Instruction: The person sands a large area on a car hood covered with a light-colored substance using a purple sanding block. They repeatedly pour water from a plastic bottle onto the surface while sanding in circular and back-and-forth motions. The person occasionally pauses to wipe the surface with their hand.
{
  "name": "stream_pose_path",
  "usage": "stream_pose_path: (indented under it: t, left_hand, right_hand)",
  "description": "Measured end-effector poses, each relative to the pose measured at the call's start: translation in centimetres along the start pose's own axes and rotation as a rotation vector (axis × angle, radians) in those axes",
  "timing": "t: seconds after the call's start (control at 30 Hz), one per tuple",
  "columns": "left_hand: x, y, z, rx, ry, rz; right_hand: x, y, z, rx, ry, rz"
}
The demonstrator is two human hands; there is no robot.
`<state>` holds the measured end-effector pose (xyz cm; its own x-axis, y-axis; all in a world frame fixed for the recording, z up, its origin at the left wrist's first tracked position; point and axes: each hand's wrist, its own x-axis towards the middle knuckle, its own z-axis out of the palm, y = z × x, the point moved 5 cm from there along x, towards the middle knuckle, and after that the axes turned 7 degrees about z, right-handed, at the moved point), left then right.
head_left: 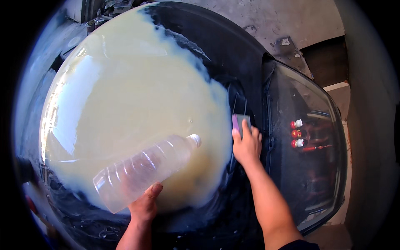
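Note:
A large clear plastic bottle (160,160) with a white cap is in my left hand (143,204). It lies tilted over the hood, its cap pointing to the far right, and my fingers behind it show only dimly through the plastic. My right hand (248,146) is closed on a sanding block (236,122), grey on top with a purple side. The block rests on the black part of the car hood (221,54), just beyond the edge of a wide cream-coloured patch (125,100). That patch looks glossy at its left side.
To the right of my right hand is the windshield (287,191), with a wiper along its base. Several small red and white figurines (296,133) show behind the glass. Cans (90,26) and clutter stand at the far left, beyond the hood.

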<state>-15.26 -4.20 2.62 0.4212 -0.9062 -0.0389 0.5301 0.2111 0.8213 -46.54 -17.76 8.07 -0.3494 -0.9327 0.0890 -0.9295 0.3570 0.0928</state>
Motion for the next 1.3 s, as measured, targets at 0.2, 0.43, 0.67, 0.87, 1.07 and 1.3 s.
stream_pose_path:
  t: [0.2, 0.43, 0.67, 0.87, 1.07, 1.3]
  left_hand:
    - [-0.2, -0.8, 1.1, 0.001, -0.007, -0.012]
    - [-0.3, -0.7, 0.1, -0.026, -0.016, -0.021]
    - [-0.6, -2.2, 0.7, -0.072, -0.089, -0.005]
    - [-0.1, -1.1, -0.5, -0.046, -0.060, 0.024]
    - [-0.5, -2.0, -0.2, -0.031, -0.057, -0.027]
    - [0.0, -1.1, 0.2, -0.063, -0.079, 0.019]
  right_hand:
    - [6.9, 0.1, -2.0, -0.037, 0.063, 0.152]
    - [0.0, 0.4, 0.0, -0.035, -0.043, 0.024]
    - [7.0, 1.1, -2.1, -0.070, -0.021, 0.185]
    - [1.0, 1.8, -0.4, -0.069, -0.032, 0.078]
    - [6.1, 3.4, -1.9, -0.115, -0.018, 0.236]
    - [6.0, 3.7, -1.9, -0.087, 0.024, 0.084]
